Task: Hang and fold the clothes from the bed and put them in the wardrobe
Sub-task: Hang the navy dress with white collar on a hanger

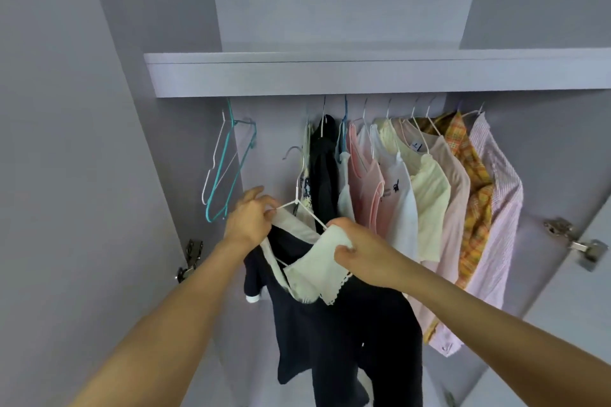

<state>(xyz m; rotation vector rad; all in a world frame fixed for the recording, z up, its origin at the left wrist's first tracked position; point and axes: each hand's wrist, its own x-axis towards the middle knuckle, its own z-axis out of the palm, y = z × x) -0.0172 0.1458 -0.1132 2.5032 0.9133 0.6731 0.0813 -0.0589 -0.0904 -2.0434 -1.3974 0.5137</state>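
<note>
Both forearms reach into the wardrobe (380, 74), dressing a hanger.

Left hand (247, 221) pinches the white wire hanger (299, 205) at its left shoulder; right hand (358, 254) grips the cream collar (314, 269) of the dark dress (314, 334). Dress looks light and limp, likely to slip; best held at collar and hanger neck. Long axis hangs down, hook pointing up, below the shelf edge, left of the hung garments (429, 188).

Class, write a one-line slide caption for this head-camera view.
Both hands, left and right, settle a navy white-collared dress on a white hanger before the wardrobe's hanging clothes.
</note>
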